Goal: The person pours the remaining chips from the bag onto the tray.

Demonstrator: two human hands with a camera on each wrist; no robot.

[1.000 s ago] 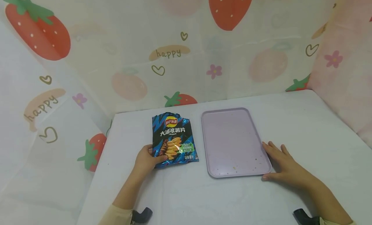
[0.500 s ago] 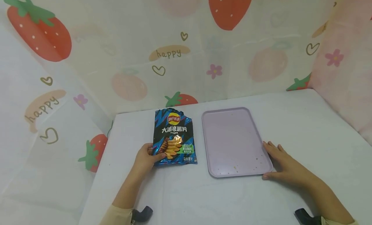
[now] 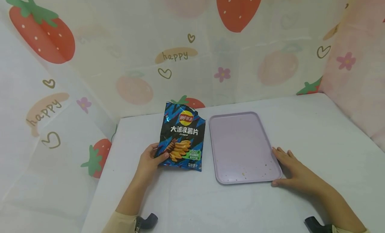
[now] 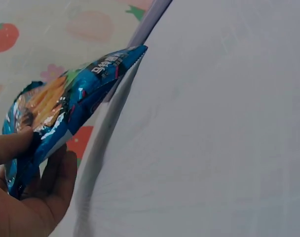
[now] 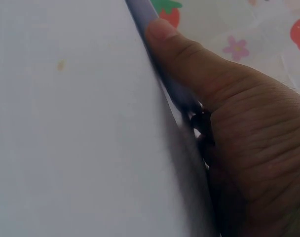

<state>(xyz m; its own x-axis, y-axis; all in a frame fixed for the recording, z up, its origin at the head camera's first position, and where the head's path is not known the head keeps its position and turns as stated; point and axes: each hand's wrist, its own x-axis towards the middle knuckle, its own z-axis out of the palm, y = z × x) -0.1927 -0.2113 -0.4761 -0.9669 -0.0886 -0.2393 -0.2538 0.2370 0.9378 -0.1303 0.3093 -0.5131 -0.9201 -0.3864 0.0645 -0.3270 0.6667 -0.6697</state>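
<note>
A blue and black potato chip bag [image 3: 181, 139], its top edge torn, is tilted up over the left part of the table. My left hand [image 3: 149, 161] grips it by its lower left side, thumb on the printed front. In the left wrist view, the fingers of that hand curl behind the bag [image 4: 86, 94]. To the bag's right lies a lilac rectangular tray [image 3: 240, 142] with a few crumbs near its front edge. My right hand [image 3: 296, 174] touches the tray's lower right corner, fingers extended along its side and thumb at the front edge.
A white cloth [image 3: 210, 206] covers the table. Behind it hangs a backdrop [image 3: 246, 82] printed with strawberries, flowers and hearts, continuing at the left and right sides. Dark wrist mounts [image 3: 146, 222] show at both sleeves.
My left hand has lifted the bag's top up and away, tipping the bag more upright and leaning it slightly right. The right hand and tray stay in place.
</note>
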